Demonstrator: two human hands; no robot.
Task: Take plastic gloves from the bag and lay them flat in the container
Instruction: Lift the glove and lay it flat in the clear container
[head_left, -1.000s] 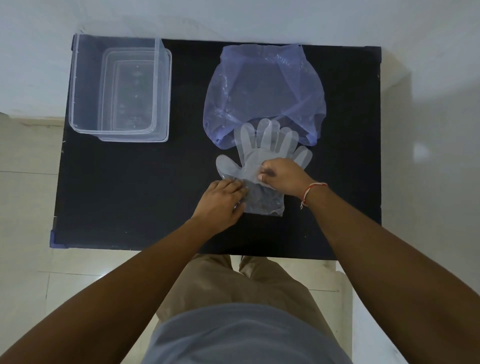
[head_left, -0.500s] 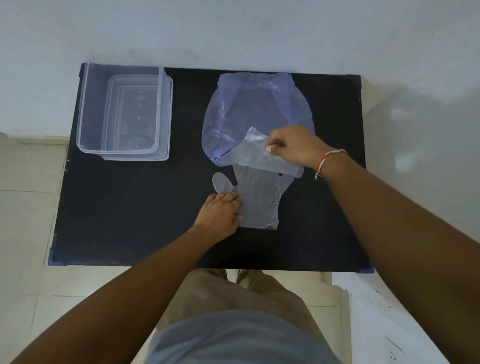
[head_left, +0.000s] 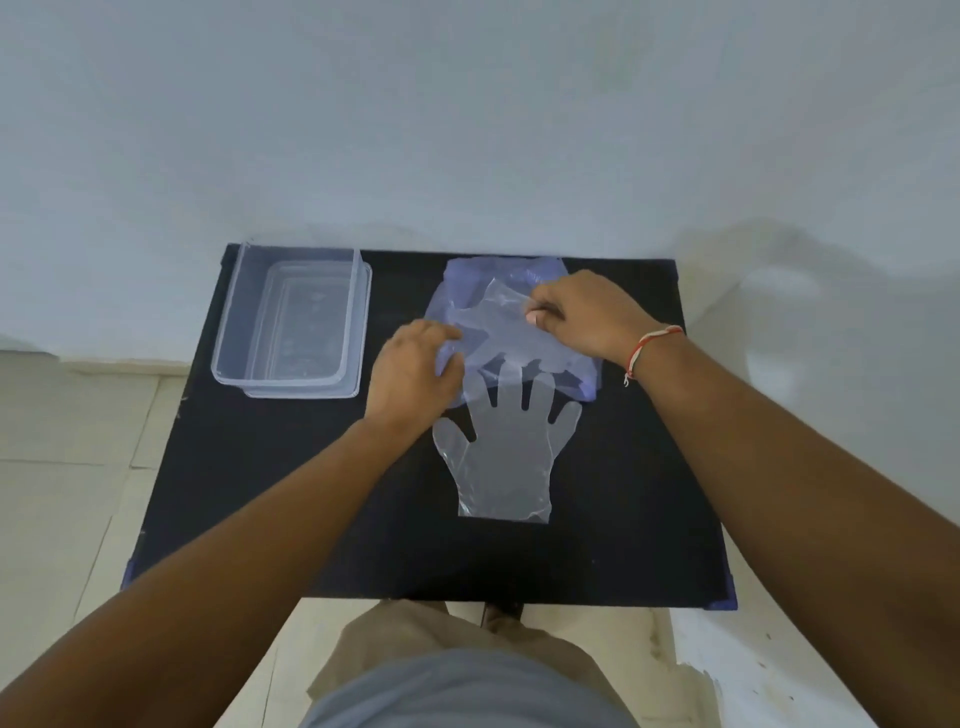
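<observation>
One clear plastic glove lies flat on the black table, fingers pointing away from me. Above it, a second clear glove is lifted over the bluish plastic bag. My right hand pinches this glove at its upper right edge. My left hand grips its left edge. The bag is mostly covered by the lifted glove and my hands. The clear rectangular container stands at the table's far left, with nothing visible inside.
The black table stands against a pale wall. A lid or second tray sits under the container, showing at its right edge. Tiled floor lies to the left and right of the table.
My right hand has lifted the top glove away from the lower one and carried it over the bag. My left hand left the lower glove and took hold of the lifted glove.
</observation>
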